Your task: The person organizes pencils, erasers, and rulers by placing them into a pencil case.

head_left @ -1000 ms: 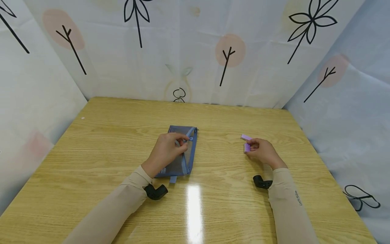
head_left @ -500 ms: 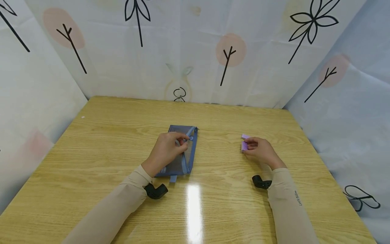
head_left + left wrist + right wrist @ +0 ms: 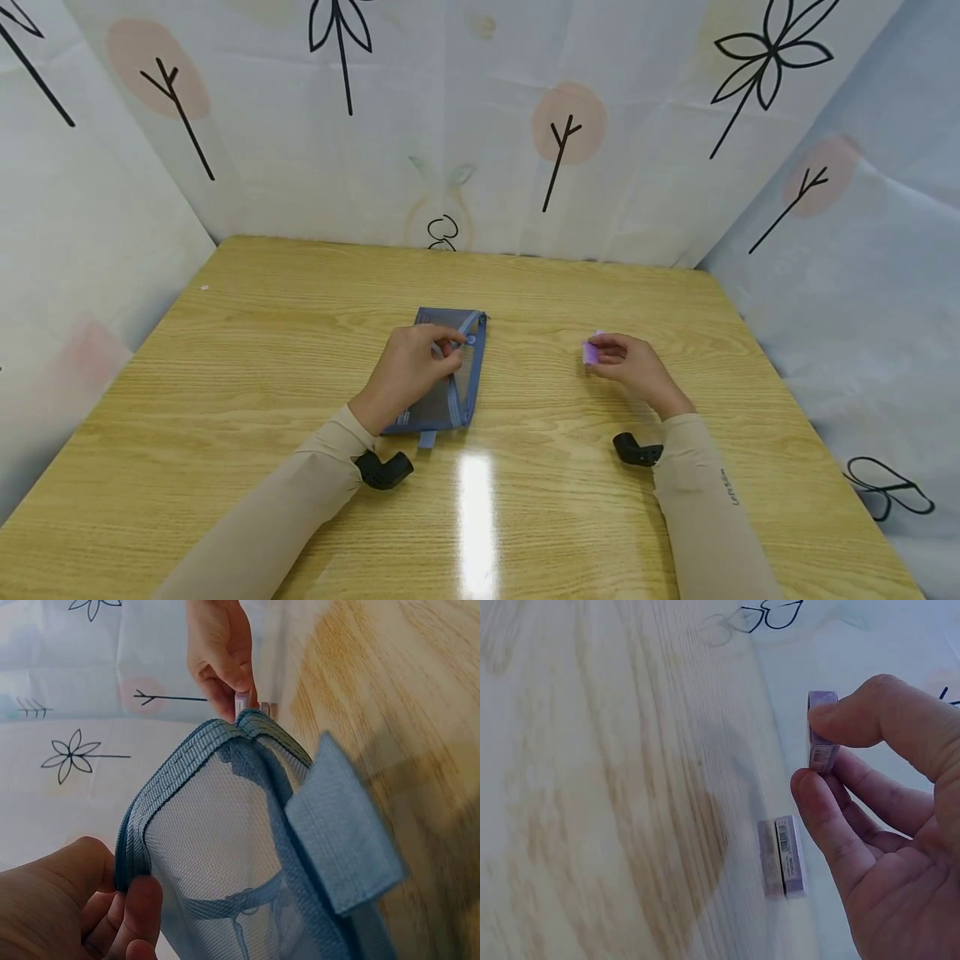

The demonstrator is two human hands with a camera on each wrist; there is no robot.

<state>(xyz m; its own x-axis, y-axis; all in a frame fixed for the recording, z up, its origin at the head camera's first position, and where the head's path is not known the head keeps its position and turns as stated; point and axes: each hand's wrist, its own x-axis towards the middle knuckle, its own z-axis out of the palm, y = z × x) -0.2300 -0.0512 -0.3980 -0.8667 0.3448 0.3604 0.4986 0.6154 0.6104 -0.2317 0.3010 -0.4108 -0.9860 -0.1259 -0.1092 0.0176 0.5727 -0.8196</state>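
A blue mesh zip pouch (image 3: 471, 383) lies on the table with its mouth parted, facing right. My left hand (image 3: 408, 367) pinches the zipper edge of the pouch between thumb and fingers, as the left wrist view shows close up. To the right, my right hand (image 3: 637, 367) holds a small purple box (image 3: 590, 354) between thumb and fingertips, raised off the table. In the right wrist view that held box (image 3: 823, 754) stands on end. Beyond it, purple-and-white boxed pieces (image 3: 791, 859) with a barcode lie on the table, mostly hidden behind the hand in the head view.
The wooden table (image 3: 300, 300) is bounded by printed cloth walls (image 3: 465, 125) behind and at both sides. A tiny pale scrap (image 3: 204, 287) lies near the far left edge. Black camera mounts (image 3: 384, 471) sit at both wrists.
My right hand has moved slightly left with the purple box, now covering most of the piece behind it in the head view. My left hand and the pouch have stayed put.
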